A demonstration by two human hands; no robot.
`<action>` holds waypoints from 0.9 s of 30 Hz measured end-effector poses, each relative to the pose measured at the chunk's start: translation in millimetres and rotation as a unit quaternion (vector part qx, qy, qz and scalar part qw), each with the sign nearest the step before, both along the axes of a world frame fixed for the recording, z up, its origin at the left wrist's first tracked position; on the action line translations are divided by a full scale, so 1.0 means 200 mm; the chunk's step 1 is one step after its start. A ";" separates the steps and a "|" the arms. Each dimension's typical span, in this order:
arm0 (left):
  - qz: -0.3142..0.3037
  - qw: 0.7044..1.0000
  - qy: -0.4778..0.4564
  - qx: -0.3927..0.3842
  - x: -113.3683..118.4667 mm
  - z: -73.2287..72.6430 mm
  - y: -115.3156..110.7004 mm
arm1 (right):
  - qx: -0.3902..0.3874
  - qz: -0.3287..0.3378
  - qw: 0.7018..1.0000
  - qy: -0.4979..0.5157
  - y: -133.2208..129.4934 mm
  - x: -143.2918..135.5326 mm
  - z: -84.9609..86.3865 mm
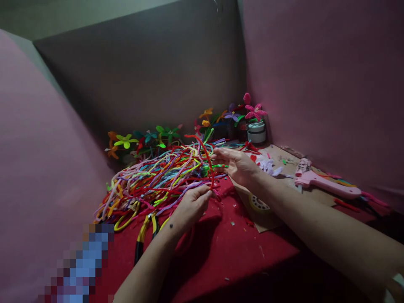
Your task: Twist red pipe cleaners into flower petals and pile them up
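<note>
My left hand (194, 205) is closed, with thumb and fingers pinching the lower end of a red pipe cleaner (207, 152). The pipe cleaner stands up from that grip and curves over to the left at its top. My right hand (235, 165) is beside it, fingers stretched out toward its middle; whether they touch it I cannot tell. Behind both hands lies a big loose heap of pipe cleaners (164, 168) in many colours. Yellow-and-black pliers (142, 235) lie by my left forearm, partly hidden by it.
A pink glue gun (328, 183) rests on a cardboard sheet (277, 153) at right, near a white fuzzy piece (268, 165). A roll of tape (259, 203) lies under my right forearm. Pipe-cleaner flowers (126, 141) line the back wall; a pink one (255, 111) stands in a white pot (256, 132).
</note>
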State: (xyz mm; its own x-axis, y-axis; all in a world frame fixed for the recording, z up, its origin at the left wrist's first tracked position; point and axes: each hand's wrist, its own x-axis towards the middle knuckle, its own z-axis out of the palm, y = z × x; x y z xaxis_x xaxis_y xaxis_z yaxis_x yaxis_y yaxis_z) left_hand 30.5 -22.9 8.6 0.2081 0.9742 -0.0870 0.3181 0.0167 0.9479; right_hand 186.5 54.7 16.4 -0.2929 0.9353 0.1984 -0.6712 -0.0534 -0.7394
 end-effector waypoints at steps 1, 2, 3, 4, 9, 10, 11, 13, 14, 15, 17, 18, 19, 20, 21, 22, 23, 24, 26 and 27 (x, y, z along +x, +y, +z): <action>-0.003 1.000 0.001 -0.001 0.00 0.00 0.00 | 0.025 -0.009 0.999 -0.039 -0.01 -0.01 -0.01; -0.006 1.000 0.005 -0.002 0.00 0.01 0.00 | 0.045 -0.018 0.996 -0.071 -0.02 -0.02 -0.02; -0.009 1.000 0.010 -0.003 0.00 0.01 -0.01 | 0.058 -0.026 0.993 -0.098 -0.02 -0.02 -0.03; -0.011 1.000 0.015 -0.003 0.00 0.01 -0.01 | 0.063 -0.031 0.991 -0.118 -0.03 -0.03 -0.03; -0.019 0.998 0.044 0.026 -0.01 0.02 0.00 | 0.107 -0.039 0.977 -0.183 -0.05 -0.04 -0.03; -0.024 0.998 0.053 0.031 -0.01 0.02 0.00 | 0.120 -0.044 0.973 -0.191 -0.05 -0.04 -0.03; -0.030 0.997 0.060 0.033 -0.01 0.02 0.00 | 0.128 -0.051 0.970 -0.199 -0.05 -0.05 -0.03; -0.038 0.996 0.070 0.033 -0.01 0.02 0.00 | 0.129 -0.066 0.965 -0.219 -0.05 -0.05 -0.03; -0.039 0.996 0.071 0.033 -0.02 0.02 0.00 | 0.124 -0.071 0.964 -0.226 -0.05 -0.05 -0.03; -0.040 0.996 0.072 0.030 -0.02 0.02 0.00 | 0.120 -0.073 0.963 -0.229 -0.05 -0.05 -0.04; -0.043 0.996 0.075 0.024 -0.02 0.02 0.01 | 0.126 -0.056 0.964 -0.228 -0.05 -0.05 -0.04; -0.044 0.996 0.077 0.024 -0.02 0.02 0.01 | 0.134 -0.046 0.964 -0.224 -0.05 -0.05 -0.04; -0.046 0.995 0.079 0.027 -0.02 0.02 0.01 | 0.137 -0.040 0.966 -0.217 -0.05 -0.05 -0.04; -0.047 0.995 0.080 0.033 -0.03 0.02 0.01 | 0.126 -0.038 0.970 -0.206 -0.05 -0.05 -0.04; -0.044 0.995 0.079 0.043 -0.03 0.01 0.01 | 0.099 -0.039 0.977 -0.185 -0.05 -0.06 -0.04; -0.037 0.995 0.073 0.055 -0.03 0.01 0.02 | 0.058 -0.041 0.986 -0.154 -0.05 -0.06 -0.03; -0.026 0.995 0.066 0.066 -0.03 0.01 0.02 | 0.008 -0.046 0.992 -0.113 -0.05 -0.05 -0.03; -0.010 0.995 0.060 0.076 -0.02 0.00 0.02 | -0.043 -0.051 0.995 -0.073 -0.04 -0.05 -0.02; 0.026 0.995 0.052 0.080 -0.01 -0.01 0.02 | -0.114 -0.068 0.991 -0.009 -0.03 -0.04 -0.01; 0.041 0.995 0.049 0.075 -0.01 -0.01 0.01 | -0.131 -0.078 0.988 0.009 -0.02 -0.04 0.00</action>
State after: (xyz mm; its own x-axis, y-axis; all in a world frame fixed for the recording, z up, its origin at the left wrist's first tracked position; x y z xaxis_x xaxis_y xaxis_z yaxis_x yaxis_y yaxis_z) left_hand 29.5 -20.0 5.8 0.1255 0.9911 0.0448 0.4132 -0.0933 0.9059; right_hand 178.9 50.3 15.8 -0.1387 0.9889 -0.0526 -0.6999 -0.1355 -0.7013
